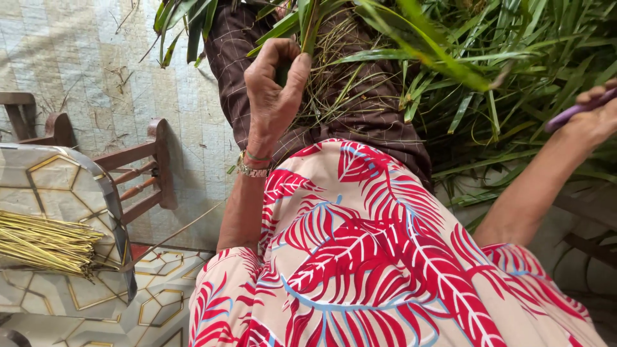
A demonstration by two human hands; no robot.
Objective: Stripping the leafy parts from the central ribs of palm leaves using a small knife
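Note:
My left hand [273, 87] is raised over my lap, its fingers pinched around a long green leaf [307, 26] that rises out of the top of the view. A metal bracelet and thin bands circle that wrist. At the right edge my right hand [594, 115] grips a purple handle [575, 110], whose working end is hidden by the hand and the frame edge. A heap of green palm-like leaves [501, 58] lies across my knees and to the right. My lap is covered by brown checked cloth [379, 122] and a red-and-cream leaf-print garment [379, 257].
A bundle of stripped yellow leaf ribs [45, 241] rests on a chair seat with a patterned cover [64, 186] at the left. A dark wooden chair frame [151, 164] stands beside it. Dry scraps lie scattered on the pale tiled floor [83, 64].

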